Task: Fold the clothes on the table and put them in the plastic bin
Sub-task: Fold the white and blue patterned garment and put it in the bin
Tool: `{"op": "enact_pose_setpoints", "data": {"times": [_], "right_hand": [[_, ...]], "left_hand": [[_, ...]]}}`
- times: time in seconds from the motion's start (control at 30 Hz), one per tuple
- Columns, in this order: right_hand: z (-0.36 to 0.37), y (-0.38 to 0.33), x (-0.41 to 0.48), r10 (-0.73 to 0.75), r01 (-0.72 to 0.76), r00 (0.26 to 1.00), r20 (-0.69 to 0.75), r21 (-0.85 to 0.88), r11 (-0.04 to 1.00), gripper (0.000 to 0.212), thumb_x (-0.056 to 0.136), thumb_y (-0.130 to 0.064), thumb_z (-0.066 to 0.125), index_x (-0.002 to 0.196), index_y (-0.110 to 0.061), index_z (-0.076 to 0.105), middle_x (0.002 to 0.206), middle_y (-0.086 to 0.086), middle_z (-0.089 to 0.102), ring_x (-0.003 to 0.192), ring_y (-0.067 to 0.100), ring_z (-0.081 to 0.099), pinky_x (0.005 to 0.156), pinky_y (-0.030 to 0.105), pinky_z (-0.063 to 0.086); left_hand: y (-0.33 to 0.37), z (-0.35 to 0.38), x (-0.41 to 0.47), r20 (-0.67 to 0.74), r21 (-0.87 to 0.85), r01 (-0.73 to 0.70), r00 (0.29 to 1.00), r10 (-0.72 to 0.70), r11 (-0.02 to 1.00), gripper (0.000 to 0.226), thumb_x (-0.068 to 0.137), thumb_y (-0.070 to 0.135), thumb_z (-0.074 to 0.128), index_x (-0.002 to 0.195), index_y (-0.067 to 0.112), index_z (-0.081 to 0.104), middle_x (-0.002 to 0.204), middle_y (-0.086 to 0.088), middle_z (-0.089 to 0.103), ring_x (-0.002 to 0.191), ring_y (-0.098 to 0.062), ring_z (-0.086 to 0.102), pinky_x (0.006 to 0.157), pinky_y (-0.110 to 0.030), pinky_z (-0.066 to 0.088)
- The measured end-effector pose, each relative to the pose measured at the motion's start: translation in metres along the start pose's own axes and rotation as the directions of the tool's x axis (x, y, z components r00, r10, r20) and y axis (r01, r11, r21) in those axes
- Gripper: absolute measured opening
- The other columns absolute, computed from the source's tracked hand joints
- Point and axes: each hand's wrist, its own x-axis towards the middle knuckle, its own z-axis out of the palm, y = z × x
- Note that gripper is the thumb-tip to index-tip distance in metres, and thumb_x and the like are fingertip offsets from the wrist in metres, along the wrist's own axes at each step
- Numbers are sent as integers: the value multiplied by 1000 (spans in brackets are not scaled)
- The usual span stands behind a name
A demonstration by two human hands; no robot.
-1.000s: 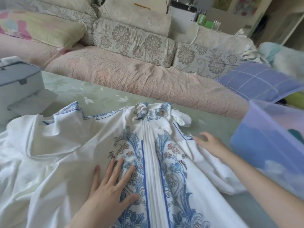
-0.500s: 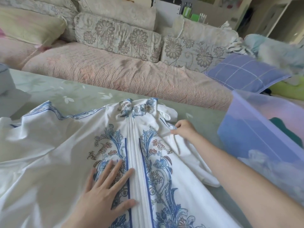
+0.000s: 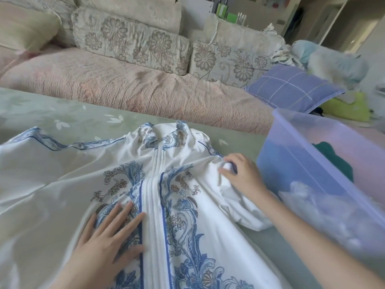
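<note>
A white garment (image 3: 62,180) with blue floral print and blue trim lies spread over the pale green table (image 3: 62,113), its collar pointing away from me. My left hand (image 3: 106,236) presses flat on the printed front, fingers straight and spread. My right hand (image 3: 241,174) grips a bunch of white cloth at the garment's right shoulder edge, fingers curled round it. The translucent purple plastic bin (image 3: 295,155) stands at the right, close to my right hand, with dark green and pale clothes inside.
A pink-covered sofa (image 3: 145,88) with floral cushions runs along the table's far side. A purple checked pillow (image 3: 291,88) and a yellow-green item (image 3: 345,107) lie behind the bin.
My right hand went from lying open beside the garment to curling round the cloth at its right shoulder. The left hand stayed flat on the front. The view shifted right.
</note>
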Motion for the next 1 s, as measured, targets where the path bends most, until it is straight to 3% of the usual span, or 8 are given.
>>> {"op": "enact_pose_setpoints", "data": {"times": [0.1, 0.17, 0.3, 0.5, 0.67, 0.83, 0.93, 1.0], "right_hand": [[-21, 7, -87, 16, -21, 998, -68, -70, 997, 22, 75, -46, 68, 76, -25, 63, 85, -4, 59, 83, 21, 54, 76, 27, 34], [-27, -1, -129, 242, -248, 961, 135, 30, 968, 40, 71, -65, 63, 73, -25, 57, 81, -10, 57, 78, 9, 53, 74, 29, 42], [-32, -10, -146, 311, -312, 920, 237, -33, 949, 48, 71, -69, 59, 92, -29, 45, 100, -15, 49, 94, 9, 55, 72, 29, 41], [-30, -7, -154, 387, -419, 867, 314, 36, 907, 38, 77, -57, 63, 92, -31, 39, 90, -14, 47, 93, 8, 54, 81, 24, 42], [-31, -8, -137, 428, -475, 849, 311, 90, 876, 42, 77, -71, 52, 73, -29, 47, 80, -11, 59, 90, 4, 57, 77, 19, 41], [-17, -12, -123, 370, -427, 870, 326, 121, 896, 36, 78, -59, 57, 88, -25, 60, 90, -11, 66, 94, 7, 59, 81, 25, 44], [-10, -10, -121, 335, -391, 876, 346, 107, 914, 27, 84, -46, 57, 71, -23, 51, 74, -6, 60, 82, 14, 57, 73, 26, 42], [-11, -4, -126, 332, -395, 866, 373, 104, 913, 32, 83, -39, 58, 64, -18, 43, 62, -1, 51, 71, 15, 52, 68, 26, 42]], "left_hand": [[4, -12, 8, 21, -210, 56, 998, -53, 976, 45, 95, 60, 27, 130, 43, 48, 133, 8, 52, 127, -15, 48, 105, -45, 37], [18, -28, 29, 42, -328, 97, 995, -88, 940, 24, 93, 39, 52, 116, 40, 57, 124, 10, 60, 112, -16, 61, 99, -40, 44], [68, -44, 124, 117, -334, 16, 993, 25, 943, 31, 94, 16, 54, 122, 28, 61, 125, 9, 60, 105, -9, 61, 99, -28, 46], [136, -19, 269, 181, -123, -91, 977, 112, 988, 54, 94, -2, 38, 140, 26, 43, 143, 0, 45, 121, -22, 51, 91, -29, 41], [137, 27, 304, 345, -51, -135, 927, 144, 990, 44, 97, 19, 42, 141, 27, 41, 139, -3, 49, 124, -24, 48, 101, -27, 31], [127, 41, 310, 265, 61, -106, 960, 87, 992, 43, 96, 30, 48, 136, 14, 46, 134, -8, 48, 126, -26, 39, 104, -33, 28], [129, 34, 314, 205, 107, -60, 978, 37, 992, 36, 94, 36, 51, 120, 12, 58, 121, -8, 55, 121, -26, 41, 99, -37, 33], [130, 27, 316, 63, 55, 23, 998, -26, 998, 30, 94, 32, 49, 113, 14, 63, 116, -8, 57, 117, -27, 44, 94, -35, 35]]}}
